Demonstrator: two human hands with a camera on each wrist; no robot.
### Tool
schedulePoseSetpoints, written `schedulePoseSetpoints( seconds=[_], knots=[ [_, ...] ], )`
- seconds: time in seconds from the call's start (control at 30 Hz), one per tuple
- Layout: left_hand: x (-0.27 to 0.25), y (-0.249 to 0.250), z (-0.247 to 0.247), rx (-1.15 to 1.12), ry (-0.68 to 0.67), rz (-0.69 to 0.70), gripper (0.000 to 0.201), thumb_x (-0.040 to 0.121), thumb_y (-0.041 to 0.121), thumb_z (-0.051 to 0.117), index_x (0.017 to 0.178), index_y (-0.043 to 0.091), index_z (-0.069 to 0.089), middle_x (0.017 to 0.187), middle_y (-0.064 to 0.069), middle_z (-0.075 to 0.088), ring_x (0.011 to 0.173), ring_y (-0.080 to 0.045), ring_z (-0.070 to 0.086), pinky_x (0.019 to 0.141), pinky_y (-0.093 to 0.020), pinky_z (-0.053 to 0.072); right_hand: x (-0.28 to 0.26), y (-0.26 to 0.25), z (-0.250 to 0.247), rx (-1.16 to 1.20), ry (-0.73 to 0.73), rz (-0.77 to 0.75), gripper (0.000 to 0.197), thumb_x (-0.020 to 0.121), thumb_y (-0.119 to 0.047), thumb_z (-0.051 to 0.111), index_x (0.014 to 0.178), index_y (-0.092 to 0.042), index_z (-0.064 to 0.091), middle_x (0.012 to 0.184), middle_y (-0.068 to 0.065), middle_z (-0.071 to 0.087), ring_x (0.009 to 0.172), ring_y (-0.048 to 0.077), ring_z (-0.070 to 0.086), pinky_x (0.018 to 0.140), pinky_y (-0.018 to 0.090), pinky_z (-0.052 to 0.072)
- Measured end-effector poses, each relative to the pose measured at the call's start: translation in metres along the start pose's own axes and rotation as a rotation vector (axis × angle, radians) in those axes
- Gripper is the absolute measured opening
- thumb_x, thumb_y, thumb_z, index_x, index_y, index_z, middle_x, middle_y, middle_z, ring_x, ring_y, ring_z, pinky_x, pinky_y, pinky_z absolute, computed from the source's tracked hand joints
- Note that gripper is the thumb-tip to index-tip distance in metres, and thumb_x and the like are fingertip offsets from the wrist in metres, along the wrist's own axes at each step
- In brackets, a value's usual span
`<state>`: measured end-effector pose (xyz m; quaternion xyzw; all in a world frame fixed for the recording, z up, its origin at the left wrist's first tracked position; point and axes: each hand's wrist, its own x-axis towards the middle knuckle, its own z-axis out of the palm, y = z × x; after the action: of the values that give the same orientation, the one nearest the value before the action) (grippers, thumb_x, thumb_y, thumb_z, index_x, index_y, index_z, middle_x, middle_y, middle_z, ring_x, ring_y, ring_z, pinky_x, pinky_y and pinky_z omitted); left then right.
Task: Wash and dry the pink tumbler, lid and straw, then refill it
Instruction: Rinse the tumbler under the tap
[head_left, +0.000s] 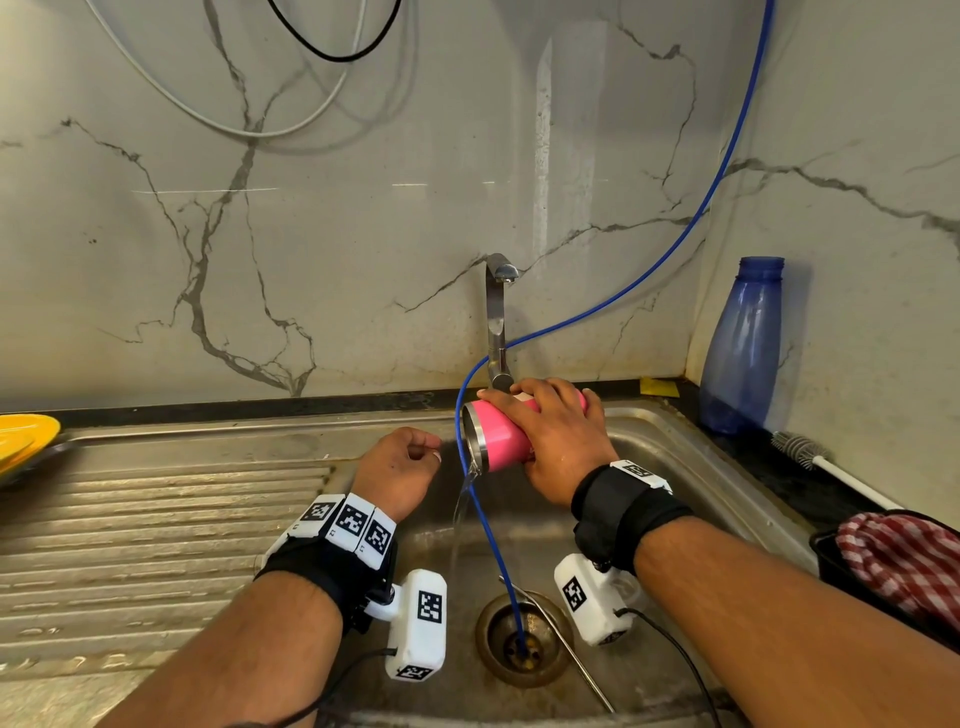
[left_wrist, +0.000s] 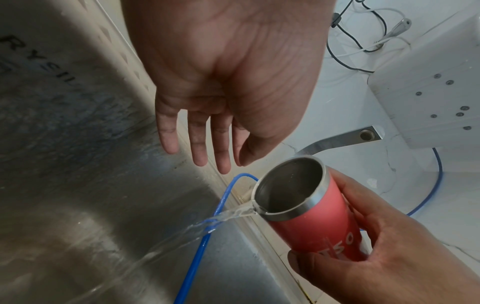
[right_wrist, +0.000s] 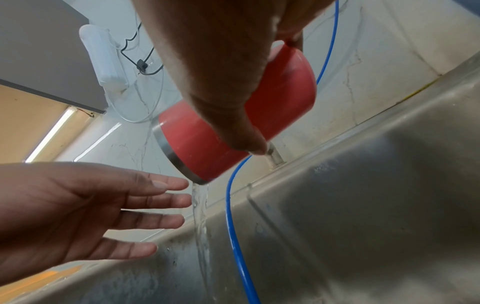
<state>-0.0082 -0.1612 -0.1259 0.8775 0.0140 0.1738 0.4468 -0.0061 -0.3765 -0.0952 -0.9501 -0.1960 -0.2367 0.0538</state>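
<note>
— Over the sink (head_left: 691, 457), what have you got?

— My right hand (head_left: 558, 441) is wrapped round the tumbler (head_left: 501, 434), fingers over the top and thumb under it. I hold it tipped nearly flat, mouth to my left, near the tap (head_left: 496, 322). Water (head_left: 462, 506) runs off the lower lip of the steel rim and falls toward the drain (head_left: 522, 639).

— And the left hand (head_left: 402, 467)?

— Empty, fingers straight and a little apart, just beside the mouth and not touching it.

— Any lid or straw on it?

— The mouth is bare. A thin metal rod (head_left: 566, 649) lies across the basin by the drain; I take it for the straw, though I can't be sure. I see no lid.

— How do you empty it well?

— I judge it wants tipping further, slowly, so the stream stays thin and lands in the basin, not on the ribbed drainboard (head_left: 156, 519). The wet wall is likely slippery, so I keep my grip firm. A blue tube (head_left: 493, 545) hangs right beside the rim, so I should keep clear of it.

— What comes after?

— Probably the brush (head_left: 810, 454) by the blue bottle (head_left: 740, 353), then the checked cloth (head_left: 904, 561).
</note>
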Motion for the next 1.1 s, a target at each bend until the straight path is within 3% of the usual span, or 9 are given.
schedulePoseSetpoints(
  seconds=[0.37, 0.53, 0.63, 0.7, 0.8, 0.87, 0.97, 1.03, 1.1],
  knots=[
    [0.001, 0.002, 0.0, 0.029, -0.009, 0.003, 0.018, 0.093, 0.019, 0.066, 0.111, 0.021, 0.071, 0.104, 0.004, 0.073, 0.099, -0.013, 0.067, 0.097, -0.036, 0.053, 0.0, -0.006, -0.01, -0.096, 0.054, -0.117, 0.097, 0.082, -0.016, 0.071, 0.149, -0.054, 0.012, 0.155, -0.003, 0.025, 0.147, 0.027, 0.013, 0.113, 0.071, 0.008],
    [0.002, 0.0, 0.0, 0.043, -0.014, 0.009, 0.018, 0.093, 0.021, 0.066, 0.111, 0.021, 0.071, 0.104, 0.005, 0.073, 0.099, -0.014, 0.067, 0.097, -0.036, 0.053, 0.002, -0.007, -0.015, -0.164, 0.146, -0.215, 0.095, 0.081, -0.018, 0.074, 0.15, -0.052, 0.017, 0.154, 0.001, 0.03, 0.148, 0.03, 0.018, 0.113, 0.073, 0.001],
    [0.003, -0.002, 0.002, 0.007, 0.008, 0.011, 0.015, 0.092, 0.017, 0.068, 0.106, 0.019, 0.071, 0.1, 0.005, 0.073, 0.097, -0.014, 0.068, 0.095, -0.033, 0.053, 0.003, -0.005, -0.017, -0.111, 0.254, -0.124, 0.1, 0.075, -0.02, 0.076, 0.149, -0.051, 0.017, 0.15, -0.002, 0.035, 0.145, 0.029, 0.025, 0.114, 0.07, 0.005],
    [0.004, -0.003, 0.003, -0.022, 0.018, 0.015, 0.013, 0.091, 0.013, 0.068, 0.102, 0.019, 0.071, 0.097, 0.005, 0.073, 0.095, -0.013, 0.068, 0.095, -0.032, 0.052, 0.001, -0.003, -0.017, -0.063, 0.194, -0.021, 0.098, 0.076, -0.027, 0.074, 0.149, -0.053, 0.013, 0.15, -0.004, 0.033, 0.143, 0.027, 0.026, 0.116, 0.065, 0.01],
    [0.002, -0.003, 0.004, -0.031, 0.019, 0.027, 0.014, 0.091, 0.011, 0.067, 0.101, 0.019, 0.071, 0.096, 0.006, 0.073, 0.095, -0.01, 0.067, 0.095, -0.029, 0.051, -0.005, 0.002, -0.004, -0.088, -0.097, 0.005, 0.092, 0.081, -0.028, 0.071, 0.147, -0.054, 0.013, 0.149, -0.004, 0.033, 0.143, 0.026, 0.025, 0.115, 0.068, 0.004],
    [0.002, -0.002, 0.004, -0.026, 0.022, 0.04, 0.014, 0.092, 0.01, 0.067, 0.102, 0.018, 0.07, 0.096, 0.006, 0.073, 0.094, -0.009, 0.067, 0.092, -0.026, 0.05, -0.005, 0.009, -0.006, -0.065, -0.087, 0.042, 0.092, 0.082, -0.027, 0.07, 0.148, -0.053, 0.012, 0.15, -0.003, 0.033, 0.143, 0.026, 0.025, 0.116, 0.068, 0.006],
    [0.002, -0.002, 0.002, -0.039, 0.032, 0.054, 0.013, 0.092, 0.011, 0.068, 0.103, 0.018, 0.071, 0.096, 0.005, 0.072, 0.091, -0.006, 0.065, 0.082, -0.017, 0.047, -0.001, 0.017, -0.012, 0.009, 0.117, 0.154, 0.093, 0.079, -0.03, 0.069, 0.148, -0.052, 0.011, 0.149, -0.003, 0.034, 0.139, 0.025, 0.027, 0.114, 0.054, 0.024],
    [0.001, -0.001, 0.003, -0.044, 0.042, 0.063, 0.013, 0.092, 0.011, 0.068, 0.103, 0.017, 0.071, 0.096, 0.005, 0.072, 0.089, -0.005, 0.065, 0.075, -0.011, 0.043, -0.004, 0.015, -0.01, 0.009, -0.001, 0.13, 0.091, 0.078, -0.029, 0.07, 0.147, -0.052, 0.015, 0.146, -0.003, 0.036, 0.137, 0.025, 0.028, 0.111, 0.053, 0.027],
    [-0.001, 0.001, 0.003, -0.042, 0.047, 0.069, 0.012, 0.092, 0.012, 0.069, 0.102, 0.018, 0.071, 0.096, 0.005, 0.072, 0.089, -0.005, 0.065, 0.078, -0.013, 0.046, -0.008, 0.014, 0.0, -0.024, -0.13, 0.08, 0.089, 0.079, -0.03, 0.071, 0.148, -0.05, 0.018, 0.145, -0.002, 0.037, 0.137, 0.027, 0.03, 0.113, 0.058, 0.023]
  ],
)
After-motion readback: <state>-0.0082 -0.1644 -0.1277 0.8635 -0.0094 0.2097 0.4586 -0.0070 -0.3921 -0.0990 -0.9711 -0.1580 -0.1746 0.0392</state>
